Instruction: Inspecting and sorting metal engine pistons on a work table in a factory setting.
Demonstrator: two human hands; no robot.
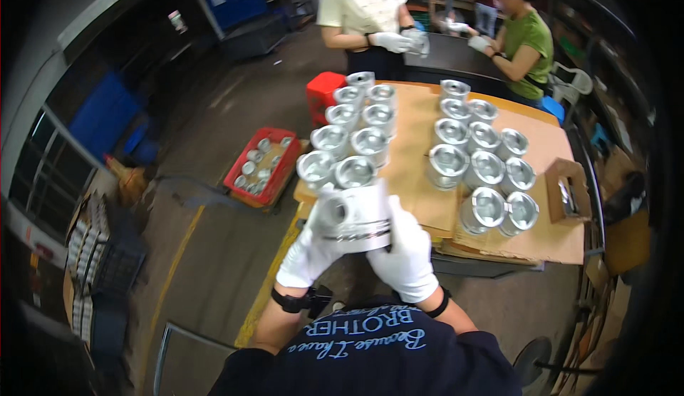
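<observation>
Grasping a silvery piston [354,218] from opposite sides, the gloved left hand [305,255] and right hand [407,255] hold it between them, near the close edge of the cardboard-covered table [417,175], where rows of similar pistons [486,169] stand.

A wide eye, worn high and tipped down

From over here, I'd say the camera rides on the worker's head, left of a pair, at the near side of the cardboard-covered table [412,175]. It faces down and forward, with the left hand [306,259] and right hand [408,253] close before it, near the table's near left corner. Its fisheye spread reaches the floor [221,253] left of the table and the green-shirted co-worker [531,48] beyond.
</observation>
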